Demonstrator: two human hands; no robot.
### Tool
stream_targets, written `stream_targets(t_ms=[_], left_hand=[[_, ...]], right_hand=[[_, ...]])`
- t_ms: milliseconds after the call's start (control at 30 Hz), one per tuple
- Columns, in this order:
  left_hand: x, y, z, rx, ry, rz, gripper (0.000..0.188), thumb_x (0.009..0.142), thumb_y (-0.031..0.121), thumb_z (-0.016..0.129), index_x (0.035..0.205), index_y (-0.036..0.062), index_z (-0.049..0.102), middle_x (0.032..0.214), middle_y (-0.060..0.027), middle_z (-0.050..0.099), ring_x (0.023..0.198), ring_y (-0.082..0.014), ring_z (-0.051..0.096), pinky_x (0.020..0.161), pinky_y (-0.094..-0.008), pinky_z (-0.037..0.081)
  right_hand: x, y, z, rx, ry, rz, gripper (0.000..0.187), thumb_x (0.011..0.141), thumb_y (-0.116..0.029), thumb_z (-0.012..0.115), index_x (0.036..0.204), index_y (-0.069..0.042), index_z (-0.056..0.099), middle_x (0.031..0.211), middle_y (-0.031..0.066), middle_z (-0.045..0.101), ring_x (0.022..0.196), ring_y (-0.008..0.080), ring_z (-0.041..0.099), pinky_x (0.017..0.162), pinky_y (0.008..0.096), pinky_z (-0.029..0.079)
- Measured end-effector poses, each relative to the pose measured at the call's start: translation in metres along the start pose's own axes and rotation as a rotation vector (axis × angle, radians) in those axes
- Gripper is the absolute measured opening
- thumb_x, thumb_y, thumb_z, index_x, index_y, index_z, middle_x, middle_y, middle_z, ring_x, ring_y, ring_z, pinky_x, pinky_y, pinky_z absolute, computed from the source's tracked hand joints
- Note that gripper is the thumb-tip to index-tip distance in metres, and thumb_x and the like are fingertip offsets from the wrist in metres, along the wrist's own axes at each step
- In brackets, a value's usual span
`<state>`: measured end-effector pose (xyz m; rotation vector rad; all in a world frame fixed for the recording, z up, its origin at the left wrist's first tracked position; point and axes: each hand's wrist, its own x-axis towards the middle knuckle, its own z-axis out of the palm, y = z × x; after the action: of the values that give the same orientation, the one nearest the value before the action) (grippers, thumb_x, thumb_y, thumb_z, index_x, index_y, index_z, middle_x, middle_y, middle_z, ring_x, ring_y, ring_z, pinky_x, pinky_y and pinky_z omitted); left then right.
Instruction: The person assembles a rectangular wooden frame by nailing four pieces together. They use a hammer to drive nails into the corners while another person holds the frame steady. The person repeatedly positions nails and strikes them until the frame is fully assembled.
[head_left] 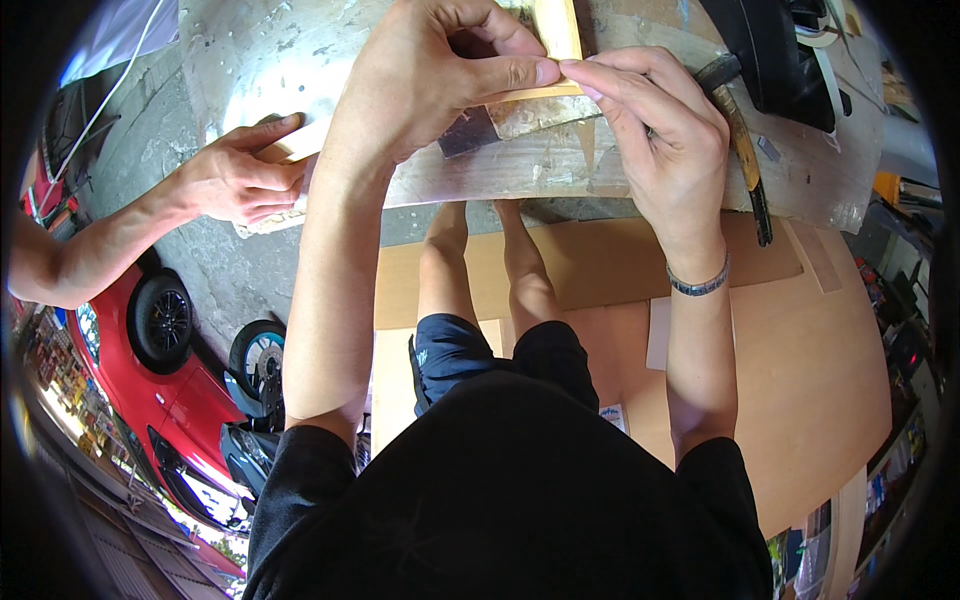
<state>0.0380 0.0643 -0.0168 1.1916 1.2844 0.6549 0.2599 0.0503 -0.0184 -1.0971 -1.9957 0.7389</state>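
Observation:
Two pale wooden strips [558, 28] meet at a corner on the worktable, at the top of the view. My left hand [430, 75] is closed around this corner, thumb and fingers pinching the wood. Right beside the left thumb, my right hand [665, 125] has its thumb and fingertips pressed together at the joint; whatever they pinch is too small to see. A co-worker's hand [250, 175] grips a wooden piece [300, 143] on the left, its middle hidden behind my left forearm. A hammer [743, 150] lies to the right of my right hand.
The worn worktable [420, 185] has a dark flat piece [467, 133] near its front edge. A black bag-like object [775, 60] sits at the far right. Brown board [800, 390] covers the floor; a red car [180, 400] and a motorbike [255, 400] stand left.

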Motion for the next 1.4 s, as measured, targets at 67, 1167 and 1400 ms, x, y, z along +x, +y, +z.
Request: stream_targets(t_ms=[67, 1167, 1400], left_hand=[[0.0, -0.001, 0.0, -0.008, 0.0, 0.004, 0.021, 0.087, 0.014, 0.087, 0.099, 0.0001, 0.078, 0.086, -0.0042, 0.075, 0.076, -0.0082, 0.068, 0.068, -0.0211, 0.055], [-0.002, 0.006, 0.003, 0.064, 0.055, -0.008, 0.022, 0.083, 0.018, 0.09, 0.093, 0.0025, 0.079, 0.079, -0.0002, 0.073, 0.071, -0.0063, 0.064, 0.066, -0.0241, 0.052], [-0.001, 0.008, 0.005, 0.112, 0.072, -0.025, 0.019, 0.083, 0.019, 0.09, 0.087, 0.0034, 0.079, 0.075, -0.0002, 0.073, 0.069, -0.0065, 0.064, 0.062, -0.0243, 0.052]], right_hand=[[0.0, 0.0, 0.0, 0.002, 0.001, 0.002, 0.025, 0.085, 0.007, 0.073, 0.107, -0.005, 0.078, 0.097, 0.0083, 0.07, 0.085, 0.0249, 0.071, 0.073, 0.0345, 0.056], [-0.108, 0.025, -0.102, -0.907, -0.091, 0.512, 0.033, 0.104, -0.025, 0.061, 0.126, -0.001, 0.06, 0.113, 0.0208, 0.066, 0.105, 0.0398, 0.063, 0.091, 0.0492, 0.046], [-0.11, -0.04, -0.103, -0.173, -0.107, 0.812, 0.025, 0.107, -0.018, 0.056, 0.126, -0.001, 0.057, 0.103, 0.0201, 0.07, 0.087, 0.0418, 0.07, 0.072, 0.0455, 0.054]])
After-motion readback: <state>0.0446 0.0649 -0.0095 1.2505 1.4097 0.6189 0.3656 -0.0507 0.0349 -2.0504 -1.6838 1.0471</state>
